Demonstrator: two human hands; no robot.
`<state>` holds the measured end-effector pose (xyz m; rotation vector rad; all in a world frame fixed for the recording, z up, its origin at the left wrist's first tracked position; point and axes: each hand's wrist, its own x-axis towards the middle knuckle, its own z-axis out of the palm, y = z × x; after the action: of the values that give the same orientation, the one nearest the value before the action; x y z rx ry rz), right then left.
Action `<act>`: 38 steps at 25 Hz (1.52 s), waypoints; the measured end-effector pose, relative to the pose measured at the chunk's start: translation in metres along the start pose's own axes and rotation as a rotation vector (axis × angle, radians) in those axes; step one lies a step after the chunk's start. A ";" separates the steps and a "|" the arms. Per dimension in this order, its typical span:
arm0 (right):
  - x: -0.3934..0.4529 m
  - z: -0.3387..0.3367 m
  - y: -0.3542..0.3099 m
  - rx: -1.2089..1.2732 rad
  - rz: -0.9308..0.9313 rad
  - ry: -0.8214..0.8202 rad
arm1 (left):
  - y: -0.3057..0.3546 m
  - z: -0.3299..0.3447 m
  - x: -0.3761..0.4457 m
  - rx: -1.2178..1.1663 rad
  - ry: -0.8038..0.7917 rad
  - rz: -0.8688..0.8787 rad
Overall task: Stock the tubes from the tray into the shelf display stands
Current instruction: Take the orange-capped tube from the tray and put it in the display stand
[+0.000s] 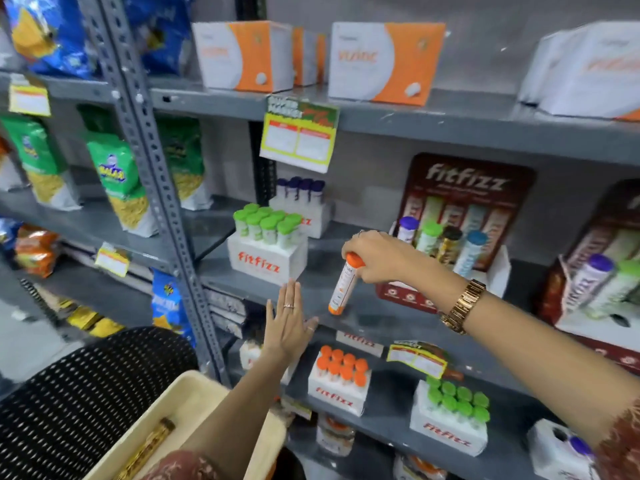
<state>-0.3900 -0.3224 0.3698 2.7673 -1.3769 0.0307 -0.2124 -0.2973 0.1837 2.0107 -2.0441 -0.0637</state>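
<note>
My right hand point(379, 258) grips an orange-capped white tube point(343, 285) by its cap, holding it nearly upright with its base just above the grey middle shelf point(374, 318). My left hand point(289, 322) is flat with fingers spread, raised at the shelf's front edge and holding nothing. A cream tray point(194, 403) sits at the bottom with a gold tube point(149, 448) in it. A white stand of green-capped tubes point(266, 251) is left of the held tube. A dark red fitfizz display stand point(450, 244) with mixed tubes is behind my right hand.
The lower shelf holds a white stand of orange-capped tubes point(341, 379) and one of green-capped tubes point(453, 417). Orange and white boxes point(384, 60) line the top shelf. Snack bags point(117, 181) fill the left rack. A black mesh chair back point(86, 386) is at bottom left.
</note>
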 end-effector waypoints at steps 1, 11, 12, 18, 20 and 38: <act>-0.006 -0.007 0.011 0.004 0.019 0.011 | 0.014 0.000 0.008 0.008 -0.004 0.029; -0.041 -0.047 0.105 0.196 0.240 -0.060 | 0.115 0.037 0.055 0.010 -0.305 0.146; -0.042 -0.046 0.110 0.234 0.284 -0.075 | 0.117 0.040 0.057 0.037 -0.331 0.135; -0.038 -0.050 0.130 0.414 0.492 -0.185 | 0.119 0.040 0.061 0.068 -0.357 0.101; -0.038 -0.053 0.130 0.445 0.527 -0.253 | 0.120 0.039 0.059 0.071 -0.360 0.100; -0.059 -0.040 0.153 0.150 0.809 0.040 | 0.120 0.042 0.060 0.102 -0.361 0.091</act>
<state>-0.5476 -0.3660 0.4131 2.0814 -2.4417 0.2222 -0.3385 -0.3590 0.1793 2.0867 -2.3975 -0.3333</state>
